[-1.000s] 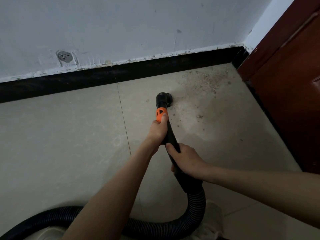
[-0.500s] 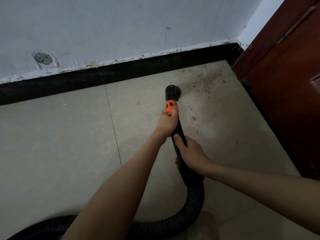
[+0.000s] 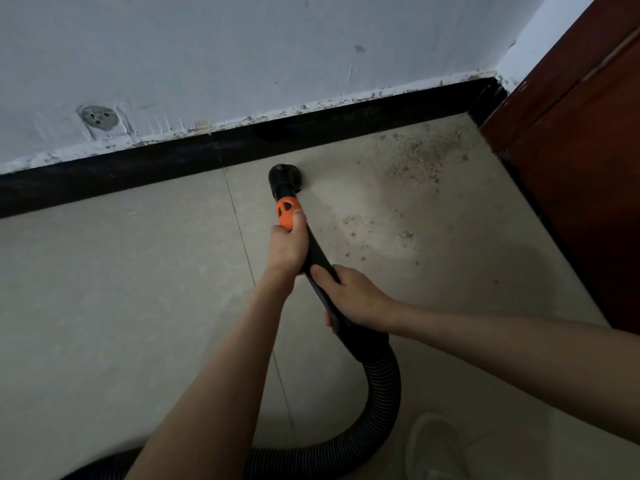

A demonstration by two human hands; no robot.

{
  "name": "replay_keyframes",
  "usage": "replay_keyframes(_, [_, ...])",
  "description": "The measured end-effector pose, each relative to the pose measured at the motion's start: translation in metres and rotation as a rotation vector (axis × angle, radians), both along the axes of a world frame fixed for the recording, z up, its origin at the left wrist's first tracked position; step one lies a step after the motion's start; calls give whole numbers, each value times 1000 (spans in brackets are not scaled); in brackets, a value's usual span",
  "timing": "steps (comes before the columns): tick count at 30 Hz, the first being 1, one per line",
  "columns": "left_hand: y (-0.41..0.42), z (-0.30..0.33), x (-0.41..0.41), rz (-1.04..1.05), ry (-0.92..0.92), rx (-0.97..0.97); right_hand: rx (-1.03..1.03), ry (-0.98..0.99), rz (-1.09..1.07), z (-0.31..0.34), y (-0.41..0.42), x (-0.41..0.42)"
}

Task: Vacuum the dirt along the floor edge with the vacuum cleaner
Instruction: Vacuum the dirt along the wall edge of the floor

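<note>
Your left hand [image 3: 287,247] has its fingers [image 3: 298,220] wrapped round the vacuum wand [image 3: 317,252] just below the orange collar [image 3: 286,213], thumb lying up against the orange. Your right hand [image 3: 349,296] grips the same wand lower down, fingers curled round the black tube above the point where it meets the ribbed hose [image 3: 382,393]. Both grips closed, nothing loose.

Round black nozzle [image 3: 284,174] is down on the floor tile [image 3: 104,289] at centre frame, just beside the black skirting [image 3: 138,168], a little right of the tile joint.

Progress, judged from the floor:
- Tile to the left of the nozzle and along the skirting toward the left edge looks free of grit.
- A paler, cleaner-looking band runs right of the nozzle through the middle of the frame.
- Main dirt patch [image 3: 419,157] sits upper right, in the corner between skirting and the red-brown door [image 3: 571,168]. Well apart from the nozzle, not yet reached.
- Scattered crumbs [image 3: 353,221] lie right of the wand, near your left hand.

So: the task looks partly done at best. The corner heap and the loose scatter are what is left. The corner is tight against the door frame, so expect grit to lodge where skirting meets floor.

Hose loops back to lower left; a pale shoe [image 3: 433,445] shows at lower right.
</note>
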State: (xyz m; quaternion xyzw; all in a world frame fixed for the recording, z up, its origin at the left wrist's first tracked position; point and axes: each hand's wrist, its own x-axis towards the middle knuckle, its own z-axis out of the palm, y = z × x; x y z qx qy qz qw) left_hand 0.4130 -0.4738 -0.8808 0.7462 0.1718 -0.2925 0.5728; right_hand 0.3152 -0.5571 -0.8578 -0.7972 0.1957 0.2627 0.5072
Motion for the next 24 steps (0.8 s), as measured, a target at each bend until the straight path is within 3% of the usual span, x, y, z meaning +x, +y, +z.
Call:
replay_keyframes(8, [19,-4,-27,-88,25,-47,18,83,-100,9,18,-41])
replay_keyframes(12, [20,-6,-47,-18,12,-40,-29,139,-105,14,23,-47])
replay_keyframes(16, [21,-1,-59,-64,9,-24,13,144,-207,20,32,-61])
replay_keyframes(24, [18,-9,-77,-126,-35,64,65,65,-167,4,27,-73])
